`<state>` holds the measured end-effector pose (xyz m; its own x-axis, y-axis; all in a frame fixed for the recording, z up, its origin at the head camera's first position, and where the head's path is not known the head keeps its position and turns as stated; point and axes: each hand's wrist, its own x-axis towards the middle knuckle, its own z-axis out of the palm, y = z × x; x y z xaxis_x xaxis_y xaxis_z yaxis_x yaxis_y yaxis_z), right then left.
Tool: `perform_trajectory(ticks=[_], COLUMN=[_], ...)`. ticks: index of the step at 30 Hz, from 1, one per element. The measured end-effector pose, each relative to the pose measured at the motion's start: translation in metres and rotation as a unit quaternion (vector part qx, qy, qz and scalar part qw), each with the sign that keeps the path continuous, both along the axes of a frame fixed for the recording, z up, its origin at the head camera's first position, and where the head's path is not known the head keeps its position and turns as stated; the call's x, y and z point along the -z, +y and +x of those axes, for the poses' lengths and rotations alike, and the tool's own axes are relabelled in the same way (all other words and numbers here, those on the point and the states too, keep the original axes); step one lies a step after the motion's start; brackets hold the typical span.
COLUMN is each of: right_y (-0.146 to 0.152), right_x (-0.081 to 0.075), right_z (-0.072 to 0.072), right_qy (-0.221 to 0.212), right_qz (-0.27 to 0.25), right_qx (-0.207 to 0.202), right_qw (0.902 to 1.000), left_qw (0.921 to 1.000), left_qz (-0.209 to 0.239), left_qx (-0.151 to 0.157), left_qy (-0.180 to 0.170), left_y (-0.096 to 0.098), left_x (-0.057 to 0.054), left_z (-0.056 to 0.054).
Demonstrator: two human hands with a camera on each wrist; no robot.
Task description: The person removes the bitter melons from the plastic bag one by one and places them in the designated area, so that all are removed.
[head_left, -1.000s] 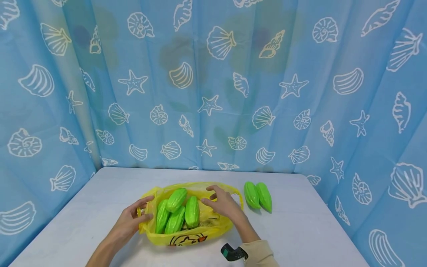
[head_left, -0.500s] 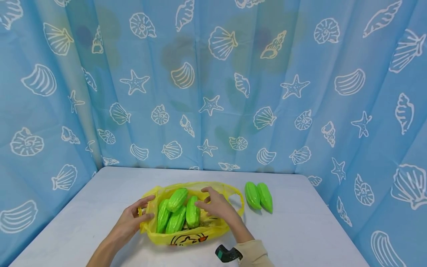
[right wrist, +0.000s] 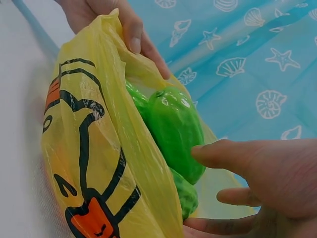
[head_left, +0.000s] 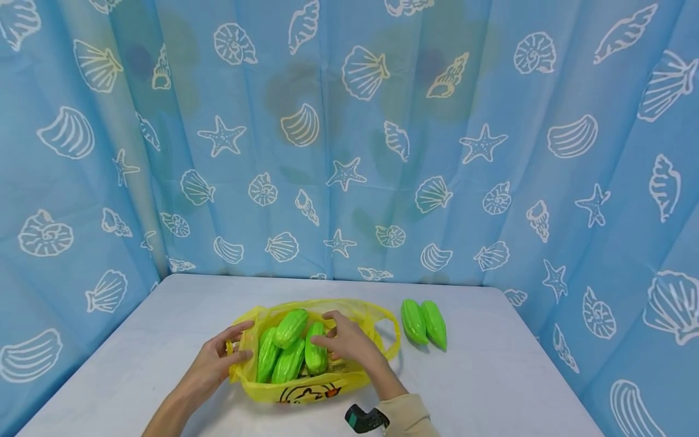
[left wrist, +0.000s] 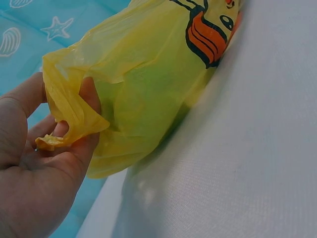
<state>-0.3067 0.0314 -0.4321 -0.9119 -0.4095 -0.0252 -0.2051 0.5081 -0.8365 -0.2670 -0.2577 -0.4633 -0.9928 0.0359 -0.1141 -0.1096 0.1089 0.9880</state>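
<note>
A yellow plastic bag (head_left: 352,381) with a printed cartoon lies open on the table. Inside, toward its left half, are several glossy green ridged gourds (head_left: 290,328). My left hand (head_left: 214,359) holds the bag's left edge, thumb inside the rim and fingers outside; in the left wrist view the gathered yellow handle (left wrist: 74,116) runs between the fingers. My right hand (head_left: 352,345) reaches into the bag with fingers spread. Its thumb lies over the rightmost gourd (head_left: 315,355); whether it touches is unclear. The right wrist view shows a gap between thumb and fingers (right wrist: 237,197).
Two more green gourds (head_left: 423,321) lie side by side on the white table (head_left: 480,376), right of the bag. The bag's right handle loop (head_left: 394,334) stands out toward them. A blue shell-patterned curtain (head_left: 349,152) hangs behind the table.
My right hand has moved left and deeper into the bag, from its right side to the rightmost gourd. My left hand keeps its hold on the bag's edge.
</note>
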Motion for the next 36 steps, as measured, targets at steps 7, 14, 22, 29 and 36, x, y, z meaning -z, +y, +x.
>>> perform_trajectory(ticks=[7,14,22,29,36], right_y=[-0.003,-0.006,-0.009,-0.009,-0.008], right_x=[0.007,0.010,0.014,0.016,0.016], right_z=[-0.003,-0.003,-0.006,-0.007,-0.007], right_qy=[-0.006,0.004,-0.011,-0.013,-0.013], right_qz=[0.002,0.023,0.033,0.042,0.043], right_qx=[0.007,0.007,0.011,0.013,0.013], right_qw=[0.9999,0.9997,0.9993,0.9989,0.9989], left_qw=[1.0000,0.9999,1.0000,1.0000,1.0000], left_qz=[-0.007,-0.010,-0.008,-0.002,-0.009], left_qx=[-0.006,-0.010,-0.005,0.003,-0.004], left_qy=[0.001,-0.002,0.001,0.008,0.001], left_y=[0.001,0.001,0.001,0.000,0.001], left_x=[0.000,0.000,-0.001,0.000,0.000], left_z=[0.000,0.000,0.000,0.000,-0.001])
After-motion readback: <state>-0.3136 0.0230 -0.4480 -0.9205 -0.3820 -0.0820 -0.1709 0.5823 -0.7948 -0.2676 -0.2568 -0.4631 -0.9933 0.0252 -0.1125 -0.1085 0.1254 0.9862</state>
